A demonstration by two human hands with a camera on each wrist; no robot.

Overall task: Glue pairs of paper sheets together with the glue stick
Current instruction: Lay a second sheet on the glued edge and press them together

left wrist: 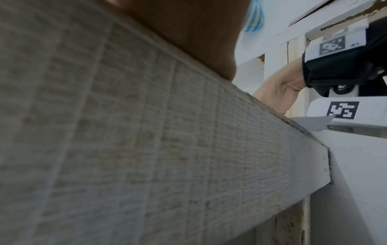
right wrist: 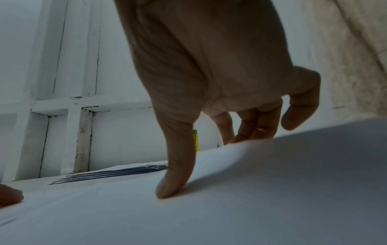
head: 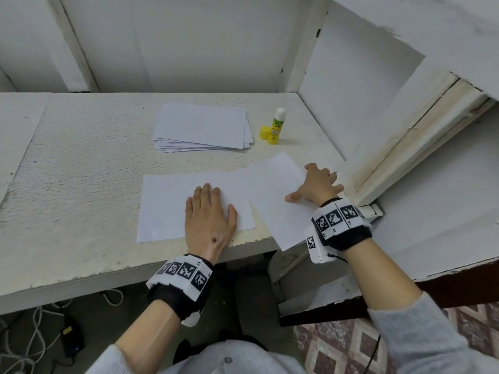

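1. Head view shows my left hand (head: pixel 209 220) lying flat, fingers straight and together, palm down on a white paper sheet (head: pixel 167 206) that rests on the rough white tabletop (head: pixel 81 163).
2. My right hand (head: pixel 314 186) is to the right of my left, fingers spread, on a second paper sheet (head: pixel 275 211) set at an angle. That sheet's left part overlaps the right end of the sheet under my left hand, and its near corner juts past the table edge.
3. Right wrist view shows my thumb (right wrist: pixel 176 174) pressing its tip down on that second sheet, which bows upward beneath my palm. My other fingers (right wrist: pixel 301 102) are curled at its far edge; whether they hook under the edge I cannot tell, since the raised paper hides their tips.
4. Beyond both hands, farther from me, lies a loose stack of paper sheets (head: pixel 202 128).
5. Just right of the stack, beyond my right hand, the glue stick (head: pixel 276 126) stands uncapped, its white glue showing, with its yellow cap (head: pixel 265 132) close against its left side.
6. Left wrist view is mostly filled by the table's front edge (left wrist: pixel 146 149), with my right hand (left wrist: pixel 278 92) and its wristband with printed markers (left wrist: pixel 335 48) beyond it.
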